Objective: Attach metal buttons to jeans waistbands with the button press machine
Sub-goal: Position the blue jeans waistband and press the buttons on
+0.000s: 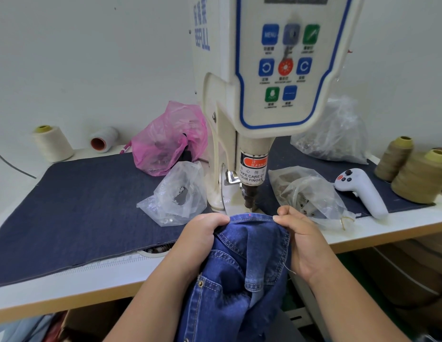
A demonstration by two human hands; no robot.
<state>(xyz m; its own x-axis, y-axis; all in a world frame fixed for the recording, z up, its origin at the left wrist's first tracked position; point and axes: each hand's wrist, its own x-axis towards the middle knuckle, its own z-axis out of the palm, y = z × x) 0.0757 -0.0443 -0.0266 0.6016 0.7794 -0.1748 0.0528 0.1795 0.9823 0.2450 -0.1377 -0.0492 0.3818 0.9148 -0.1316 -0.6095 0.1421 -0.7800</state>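
A pair of blue jeans (242, 262) hangs off the table's front edge, its waistband (250, 217) stretched flat just below the press head (249, 193) of the cream button press machine (264, 77). A small red light dot sits on the waistband. My left hand (202, 233) grips the waistband on its left side, thumb on top. On the right side my right hand (299, 233) pinches the waistband corner. A metal rivet (201, 283) shows on a pocket lower down.
Dark denim cloth (79, 208) covers the white table (66, 287). Clear bags of metal parts (178, 196) (311, 193) lie either side of the machine, a pink bag (168, 139) behind. Thread cones (53, 143) (420, 178) stand at both ends. A white handheld controller (363, 191) lies right.
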